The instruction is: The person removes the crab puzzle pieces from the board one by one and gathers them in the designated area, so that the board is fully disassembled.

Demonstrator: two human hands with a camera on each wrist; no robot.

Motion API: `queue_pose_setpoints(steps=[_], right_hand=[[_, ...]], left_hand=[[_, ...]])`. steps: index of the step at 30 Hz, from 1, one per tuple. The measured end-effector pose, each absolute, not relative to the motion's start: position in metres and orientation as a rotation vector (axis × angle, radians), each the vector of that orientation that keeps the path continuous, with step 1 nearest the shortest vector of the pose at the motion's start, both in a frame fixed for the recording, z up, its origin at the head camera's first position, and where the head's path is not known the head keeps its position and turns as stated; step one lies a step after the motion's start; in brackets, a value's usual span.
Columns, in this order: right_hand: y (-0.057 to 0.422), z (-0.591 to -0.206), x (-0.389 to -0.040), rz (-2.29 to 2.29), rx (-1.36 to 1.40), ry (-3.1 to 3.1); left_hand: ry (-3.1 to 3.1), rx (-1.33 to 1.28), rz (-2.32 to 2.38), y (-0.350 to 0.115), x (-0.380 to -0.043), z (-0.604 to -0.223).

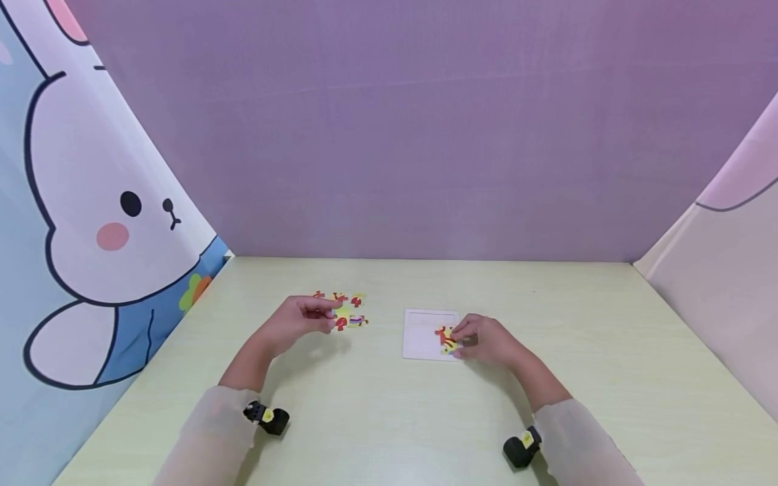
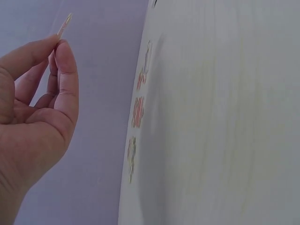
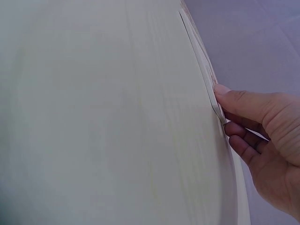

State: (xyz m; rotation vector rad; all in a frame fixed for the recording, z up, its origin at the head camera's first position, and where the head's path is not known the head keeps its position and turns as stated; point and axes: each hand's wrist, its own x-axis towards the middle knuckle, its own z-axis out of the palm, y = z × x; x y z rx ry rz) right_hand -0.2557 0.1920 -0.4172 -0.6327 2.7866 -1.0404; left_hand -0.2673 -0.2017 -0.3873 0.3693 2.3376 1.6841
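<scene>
My left hand [image 1: 300,317] pinches a small, thin jigsaw piece [image 2: 65,26] between its fingertips, held above the table in the left wrist view. Several loose, brightly coloured jigsaw pieces [image 1: 356,302] lie around and beyond these fingertips. To the right is a white square puzzle tray [image 1: 419,335]. My right hand [image 1: 491,339] grips this tray at its right edge, with one fingertip over the rim and others against the corner. Red and yellow jigsaw pieces [image 1: 448,339] sit in the tray's near right part, partly covered by the right fingers.
Both hands work over a pale wooden table [image 1: 389,418]. A purple backdrop [image 1: 425,135] rises behind its far edge. On the left hangs a cloth with a cartoon rabbit [image 1: 91,189], and a light cloth [image 1: 729,283] hangs on the right. Each wrist bears a small black camera [image 1: 275,420].
</scene>
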Motion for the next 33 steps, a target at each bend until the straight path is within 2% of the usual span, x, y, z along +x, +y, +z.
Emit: queue_pose_setpoints(steps=[12,33], right_hand=[[0.192,-0.419,-0.256,-1.066,-0.629,2.771],[0.192,-0.418,-0.256,-1.061,-0.637,2.770]], left_hand=[[2.389,0.294,1.628,-0.229,-0.264,-0.394],[2.609,0.158,1.160,-0.271,-0.291,-0.404]])
